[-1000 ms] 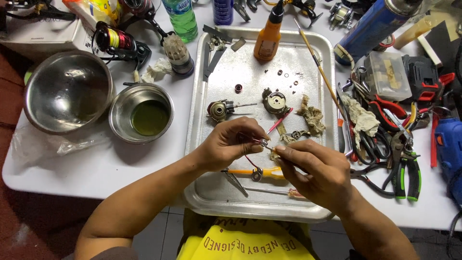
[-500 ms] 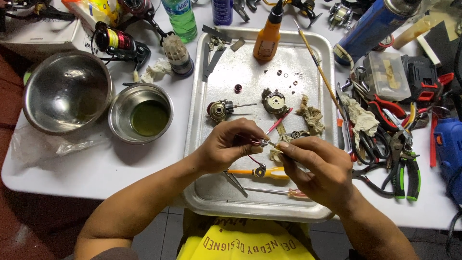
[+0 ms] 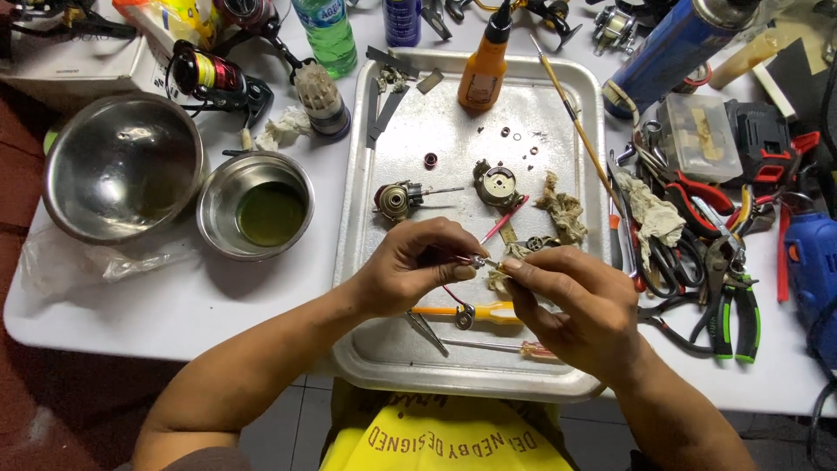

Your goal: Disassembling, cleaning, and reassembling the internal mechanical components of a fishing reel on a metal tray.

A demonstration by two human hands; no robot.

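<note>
Over the lower middle of a metal tray (image 3: 384,174), a small silvery part (image 3: 480,261) sits pinched between the fingertips of the left hand (image 3: 417,266) and the right hand (image 3: 571,305), both closed on it from either side. Just below, at 6 o'clock, lies a yellow-handled screwdriver (image 3: 462,310). At 12 o'clock rest a round reel part (image 3: 497,184) and a gear assembly (image 3: 397,200); an orange bottle (image 3: 485,65) stands farther up. Two steel bowls (image 3: 122,166) sit at 9 o'clock, pliers (image 3: 732,296) at 3 o'clock.
</note>
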